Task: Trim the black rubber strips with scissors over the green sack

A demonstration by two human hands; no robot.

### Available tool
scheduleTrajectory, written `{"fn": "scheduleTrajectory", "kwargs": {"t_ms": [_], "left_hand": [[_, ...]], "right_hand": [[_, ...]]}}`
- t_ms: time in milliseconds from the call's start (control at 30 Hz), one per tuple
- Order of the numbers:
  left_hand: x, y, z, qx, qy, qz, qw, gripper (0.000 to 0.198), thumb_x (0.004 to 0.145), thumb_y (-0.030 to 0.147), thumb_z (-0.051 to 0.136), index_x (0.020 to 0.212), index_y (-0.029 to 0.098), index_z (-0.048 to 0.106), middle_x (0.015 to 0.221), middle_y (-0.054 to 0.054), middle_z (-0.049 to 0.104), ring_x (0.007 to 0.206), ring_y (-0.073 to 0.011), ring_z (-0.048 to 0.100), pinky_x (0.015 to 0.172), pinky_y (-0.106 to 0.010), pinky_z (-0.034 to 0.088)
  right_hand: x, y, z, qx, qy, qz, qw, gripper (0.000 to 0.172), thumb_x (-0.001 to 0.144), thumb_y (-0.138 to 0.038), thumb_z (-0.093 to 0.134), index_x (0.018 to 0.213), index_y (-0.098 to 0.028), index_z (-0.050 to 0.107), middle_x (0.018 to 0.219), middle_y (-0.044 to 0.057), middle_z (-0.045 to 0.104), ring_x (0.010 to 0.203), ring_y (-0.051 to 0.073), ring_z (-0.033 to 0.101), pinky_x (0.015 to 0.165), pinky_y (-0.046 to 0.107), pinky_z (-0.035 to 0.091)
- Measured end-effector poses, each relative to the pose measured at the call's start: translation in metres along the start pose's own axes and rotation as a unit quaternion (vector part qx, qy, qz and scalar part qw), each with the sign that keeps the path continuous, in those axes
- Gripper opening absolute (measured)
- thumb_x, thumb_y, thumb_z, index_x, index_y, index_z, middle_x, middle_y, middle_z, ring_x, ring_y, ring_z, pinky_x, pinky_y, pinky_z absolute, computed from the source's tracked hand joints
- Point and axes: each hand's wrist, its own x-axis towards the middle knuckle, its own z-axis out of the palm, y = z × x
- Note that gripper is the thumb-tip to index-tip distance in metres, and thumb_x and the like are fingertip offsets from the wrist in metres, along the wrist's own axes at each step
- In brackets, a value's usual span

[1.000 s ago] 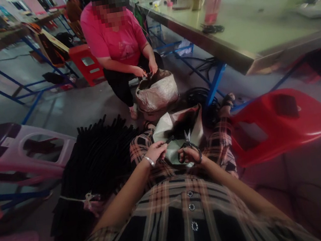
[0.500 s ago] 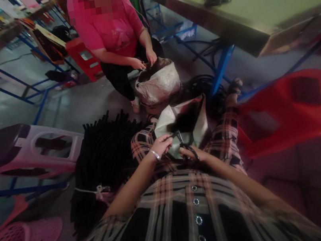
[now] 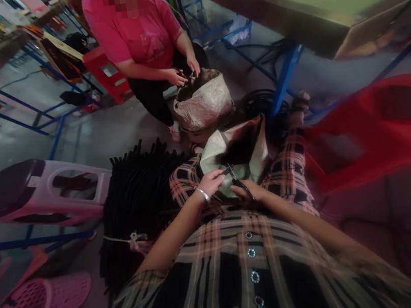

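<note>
My left hand (image 3: 212,183) pinches a short black piece (image 3: 226,171), perhaps a strip or tube; its exact kind is too small to make out. In my right hand (image 3: 245,192) are scissors (image 3: 242,186) with black handles, their blades pointing up at the black piece. Both hands are over the near side of an open whitish sack (image 3: 211,153) between my knees, its inside dark. By my left leg lies a large bundle of black strips (image 3: 133,185), tied with a pale string (image 3: 131,238).
Opposite me a person in a pink shirt (image 3: 146,44) works over another sack (image 3: 206,105). A red stool (image 3: 367,150) stands at right, a pink and purple stool (image 3: 76,168) at left, above a pink basket (image 3: 67,298). A table (image 3: 326,33) juts in at upper right.
The scissors have shifted, with their blades now at the black piece in my left hand. The view has moved slightly. The other person's hands remain over their sack.
</note>
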Motion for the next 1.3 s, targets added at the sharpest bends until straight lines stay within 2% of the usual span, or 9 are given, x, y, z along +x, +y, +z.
{"fn": "scheduleTrajectory", "kwargs": {"t_ms": [100, 267, 533, 733, 1000, 1300], "left_hand": [[0.002, 0.001, 0.001, 0.001, 0.004, -0.003, 1.000, 0.039, 0.076, 0.028, 0.062, 0.111, 0.010, 0.062, 0.046, 0.007, 0.044, 0.034, -0.0010, 0.028, 0.037, -0.016, 0.019], [0.015, 0.000, 0.002, 0.011, 0.013, -0.018, 1.000, 0.040, 0.077, 0.027, 0.061, 0.113, 0.012, 0.060, 0.046, 0.007, 0.043, 0.033, -0.0012, 0.027, 0.037, -0.016, 0.017], [0.033, -0.011, 0.005, 0.044, 0.010, -0.018, 0.999, 0.038, 0.078, 0.028, 0.060, 0.113, 0.012, 0.060, 0.048, 0.007, 0.044, 0.030, -0.0011, 0.027, 0.035, -0.016, 0.017], [0.038, -0.019, 0.002, 0.041, -0.006, -0.019, 0.999, 0.041, 0.079, 0.031, 0.061, 0.115, 0.012, 0.059, 0.049, 0.006, 0.048, 0.029, -0.0018, 0.032, 0.034, -0.016, 0.018], [0.044, -0.020, 0.003, 0.039, 0.007, -0.038, 0.999, 0.039, 0.078, 0.030, 0.062, 0.113, 0.013, 0.060, 0.048, 0.007, 0.046, 0.029, -0.0009, 0.029, 0.034, -0.015, 0.017], [0.052, -0.022, 0.006, 0.084, 0.033, -0.051, 0.995, 0.034, 0.078, 0.025, 0.059, 0.109, 0.011, 0.061, 0.045, 0.008, 0.045, 0.029, -0.0016, 0.027, 0.034, -0.016, 0.017]], "right_hand": [[0.007, 0.005, 0.001, -0.047, 0.042, -0.003, 0.998, 0.028, 0.079, -0.034, 0.051, 0.058, -0.017, 0.051, 0.055, 0.001, 0.051, 0.054, 0.011, 0.044, 0.054, 0.023, 0.032], [0.013, 0.017, 0.005, -0.015, 0.056, 0.025, 0.998, 0.021, 0.075, -0.026, 0.050, 0.057, -0.017, 0.052, 0.051, 0.000, 0.052, 0.050, 0.010, 0.044, 0.050, 0.021, 0.031], [0.017, 0.030, 0.011, 0.032, 0.061, 0.078, 0.995, 0.018, 0.074, -0.022, 0.047, 0.060, -0.015, 0.056, 0.050, 0.002, 0.055, 0.044, 0.012, 0.050, 0.045, 0.022, 0.035], [0.021, 0.037, 0.014, 0.057, 0.075, 0.079, 0.992, 0.018, 0.071, -0.020, 0.051, 0.056, -0.015, 0.058, 0.048, 0.002, 0.056, 0.045, 0.011, 0.049, 0.045, 0.021, 0.034], [0.023, 0.044, 0.016, 0.048, 0.079, 0.087, 0.992, 0.020, 0.071, -0.022, 0.051, 0.054, -0.015, 0.058, 0.048, 0.002, 0.054, 0.045, 0.012, 0.049, 0.045, 0.022, 0.034], [0.027, 0.053, 0.014, 0.020, 0.101, 0.091, 0.990, 0.026, 0.070, -0.029, 0.052, 0.048, -0.016, 0.054, 0.045, 0.001, 0.050, 0.047, 0.011, 0.047, 0.048, 0.021, 0.034]]}}
